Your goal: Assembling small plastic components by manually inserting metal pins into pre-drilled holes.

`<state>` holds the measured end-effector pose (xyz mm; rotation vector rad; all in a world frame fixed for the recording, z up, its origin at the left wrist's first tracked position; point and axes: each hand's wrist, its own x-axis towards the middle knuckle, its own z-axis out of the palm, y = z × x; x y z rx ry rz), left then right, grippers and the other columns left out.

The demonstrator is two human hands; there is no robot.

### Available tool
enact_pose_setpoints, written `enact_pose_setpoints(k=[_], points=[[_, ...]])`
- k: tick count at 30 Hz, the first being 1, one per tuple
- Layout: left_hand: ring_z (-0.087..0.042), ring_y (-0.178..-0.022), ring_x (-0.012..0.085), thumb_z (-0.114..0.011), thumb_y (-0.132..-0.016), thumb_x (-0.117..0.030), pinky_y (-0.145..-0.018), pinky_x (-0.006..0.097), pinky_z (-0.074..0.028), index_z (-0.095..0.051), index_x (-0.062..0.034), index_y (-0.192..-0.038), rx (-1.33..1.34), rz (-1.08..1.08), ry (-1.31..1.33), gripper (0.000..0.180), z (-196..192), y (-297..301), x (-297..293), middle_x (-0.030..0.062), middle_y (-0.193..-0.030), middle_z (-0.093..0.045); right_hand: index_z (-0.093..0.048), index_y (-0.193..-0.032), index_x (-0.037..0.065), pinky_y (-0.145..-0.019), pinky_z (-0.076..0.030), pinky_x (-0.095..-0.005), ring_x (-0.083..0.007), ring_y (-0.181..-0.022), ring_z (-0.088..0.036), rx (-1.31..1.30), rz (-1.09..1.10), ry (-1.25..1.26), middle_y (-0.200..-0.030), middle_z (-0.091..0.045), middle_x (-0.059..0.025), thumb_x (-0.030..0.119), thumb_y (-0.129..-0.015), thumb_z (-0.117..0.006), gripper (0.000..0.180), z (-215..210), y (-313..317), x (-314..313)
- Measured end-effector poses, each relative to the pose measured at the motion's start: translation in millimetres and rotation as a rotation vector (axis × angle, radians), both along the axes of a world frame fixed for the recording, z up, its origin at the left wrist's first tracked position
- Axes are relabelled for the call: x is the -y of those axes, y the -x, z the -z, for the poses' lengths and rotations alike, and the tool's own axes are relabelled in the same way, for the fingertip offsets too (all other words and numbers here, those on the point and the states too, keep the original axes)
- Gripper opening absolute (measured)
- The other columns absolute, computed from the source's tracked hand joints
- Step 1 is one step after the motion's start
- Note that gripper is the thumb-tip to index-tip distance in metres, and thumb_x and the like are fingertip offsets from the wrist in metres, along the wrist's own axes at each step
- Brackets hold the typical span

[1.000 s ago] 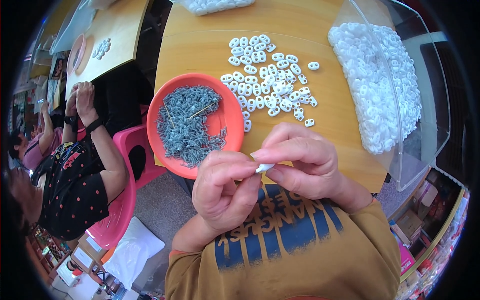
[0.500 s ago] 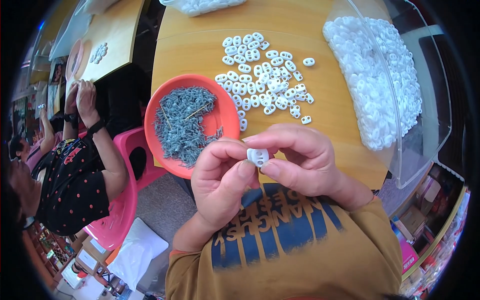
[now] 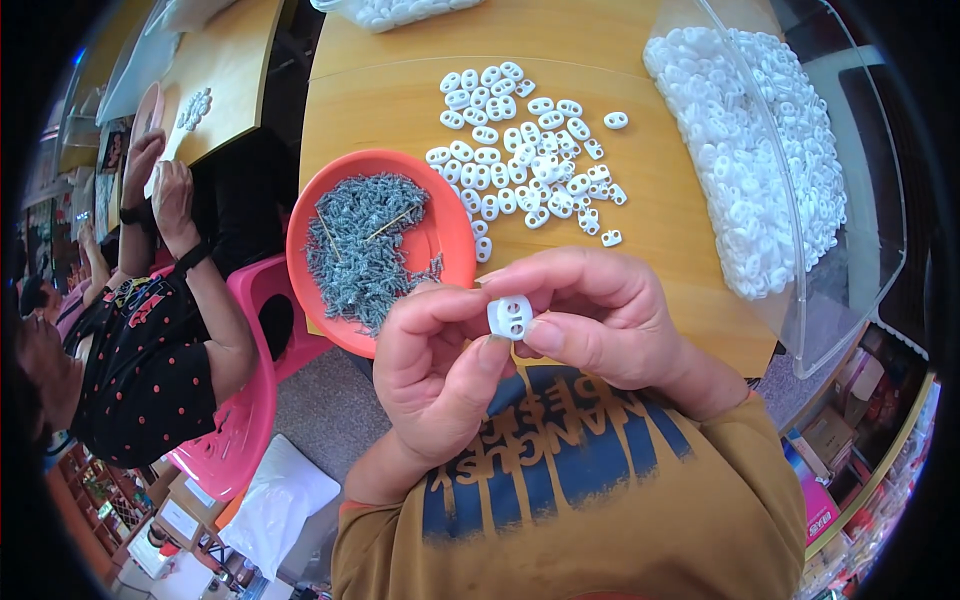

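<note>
Between my two hands is a small white plastic cord lock [image 3: 510,317] with two round holes facing up. My left hand [image 3: 438,365] pinches it from the left with thumb and fingertips. From the right, the thumb and forefinger of my right hand [image 3: 595,315] grip the same piece. Just beyond my left hand stands an orange-red plastic bowl [image 3: 452,235], holding a heap of small grey metal springs [image 3: 365,240]. Further off, many loose white two-hole cord locks [image 3: 540,165] lie spread on the wooden table [image 3: 640,200].
A clear plastic bin [image 3: 800,330] of white pieces [image 3: 750,150] stands at the right. Another clear container [image 3: 400,12] sits at the far edge. At left, a person [image 3: 150,370] sits on a pink chair [image 3: 250,420] beside another table [image 3: 235,75].
The held cord lock has turned so its two holes face up more fully, and my left thumb has shifted slightly lower. The person at left has moved one hand.
</note>
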<state>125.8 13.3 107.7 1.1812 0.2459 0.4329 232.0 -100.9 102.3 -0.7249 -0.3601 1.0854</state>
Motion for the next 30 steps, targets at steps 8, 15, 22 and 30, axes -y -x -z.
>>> enact_pose_setpoints(k=[8,15,22,30], points=[[-0.052,-0.076,0.0125,-0.057,-0.076,0.004,-0.067,0.023,-0.044,-0.045,0.0023,-0.106,-0.041,-0.011,-0.195,0.033,-0.6,-2.7,-5.3,0.0085,-0.091,-0.048,-0.049,-0.116,0.002,-0.067,-0.042,-0.0185,-0.0045,-0.073,-0.051,0.096,-0.018,-0.003,-0.08,-0.052,0.0015,0.002,-0.082,-0.051,0.034,2.3,-6.2,-2.5],[-0.053,-0.072,0.0154,-0.064,-0.069,0.001,-0.062,0.023,-0.043,-0.055,0.0,-0.1,-0.143,0.143,-0.66,0.032,-5.8,-15.9,-23.9,0.0077,-0.084,-0.055,-0.047,-0.116,0.0,-0.068,-0.041,-0.0194,-0.0034,-0.073,-0.047,0.073,-0.027,0.093,-0.081,-0.051,0.0016,0.004,-0.08,-0.054,0.037,7.2,-9.6,-0.9],[-0.054,-0.068,0.0077,-0.055,-0.077,0.004,-0.059,0.021,-0.045,-0.053,0.0034,-0.1,-0.39,0.08,-0.35,0.023,-9.8,-46.2,-49.7,0.0056,-0.081,-0.057,-0.049,-0.115,0.003,-0.063,-0.037,-0.0171,-0.0021,-0.069,-0.043,0.01,0.078,0.111,-0.077,-0.046,0.0047,0.006,-0.081,-0.052,0.034,11.5,-11.8,-10.2],[-0.049,-0.065,0.0075,-0.058,-0.081,-0.015,-0.06,0.019,-0.04,-0.047,0.004,-0.107,-0.115,-0.146,-0.313,0.034,-37.2,-191.6,-142.9,0.0038,-0.08,-0.054,-0.055,-0.108,0.004,-0.065,-0.038,-0.0182,-0.0034,-0.072,-0.045,0.235,-0.072,0.124,-0.078,-0.049,0.0035,0.008,-0.082,-0.056,0.027,24.9,0.4,-13.5]])
